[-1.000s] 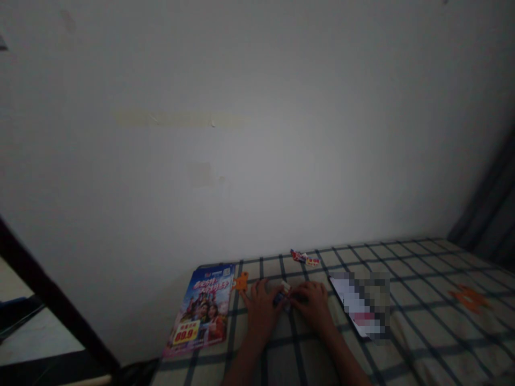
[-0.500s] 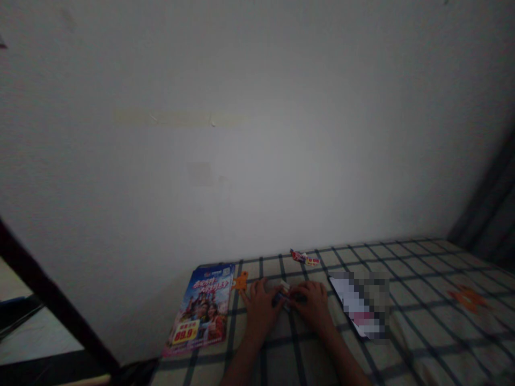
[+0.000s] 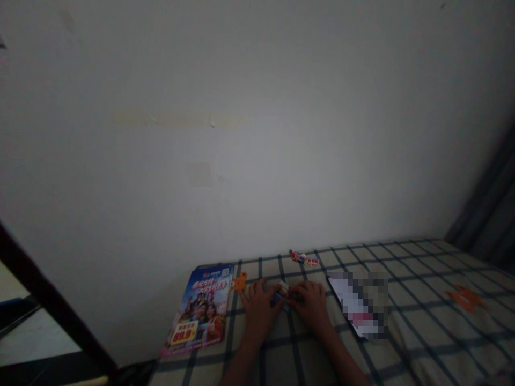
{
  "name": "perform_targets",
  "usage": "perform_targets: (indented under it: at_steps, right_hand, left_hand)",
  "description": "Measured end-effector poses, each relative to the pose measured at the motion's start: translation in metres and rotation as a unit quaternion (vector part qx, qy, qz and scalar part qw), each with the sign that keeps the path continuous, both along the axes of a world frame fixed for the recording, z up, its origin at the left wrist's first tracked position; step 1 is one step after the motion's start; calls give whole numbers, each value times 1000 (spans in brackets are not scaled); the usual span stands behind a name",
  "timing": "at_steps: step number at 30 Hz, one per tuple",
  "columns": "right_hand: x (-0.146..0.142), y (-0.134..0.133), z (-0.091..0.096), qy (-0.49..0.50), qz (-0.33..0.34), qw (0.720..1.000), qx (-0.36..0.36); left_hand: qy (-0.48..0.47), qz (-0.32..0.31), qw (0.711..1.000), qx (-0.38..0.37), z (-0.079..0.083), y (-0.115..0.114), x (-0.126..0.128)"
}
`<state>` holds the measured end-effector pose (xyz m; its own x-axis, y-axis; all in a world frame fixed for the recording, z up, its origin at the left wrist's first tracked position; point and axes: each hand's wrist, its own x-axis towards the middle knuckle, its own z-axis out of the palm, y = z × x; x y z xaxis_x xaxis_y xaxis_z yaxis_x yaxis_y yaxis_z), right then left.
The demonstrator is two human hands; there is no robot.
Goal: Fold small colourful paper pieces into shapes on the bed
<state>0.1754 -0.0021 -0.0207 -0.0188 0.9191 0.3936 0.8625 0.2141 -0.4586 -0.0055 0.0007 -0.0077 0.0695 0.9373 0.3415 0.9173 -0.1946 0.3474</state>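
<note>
Evidently small printed paper (image 3: 284, 288), white and dark blue.
It is pinched by fingertips of left hand (image 3: 258, 306) and right hand (image 3: 311, 302); print is blurred.

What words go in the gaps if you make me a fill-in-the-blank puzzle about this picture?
1. The left hand and the right hand make ____ hands on the small papery thing.
2. The small shape between the flyer and the left hand is coloured ____.
3. The crumpled scrap lies on the checked cloth, near the tall, pale ____.
4. The hand nearer the flat, blurred-out thing is the ____ one.

Missing words: two; orange; wall; right.
</note>
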Motion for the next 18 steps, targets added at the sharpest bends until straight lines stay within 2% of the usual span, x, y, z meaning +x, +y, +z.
perform_targets:
  at_steps: [18]
  right_hand:
    - [-2,1,1,-15,-2,1000,-25]
  left_hand:
    - [22,-3,1000,-10,1,8,-8]
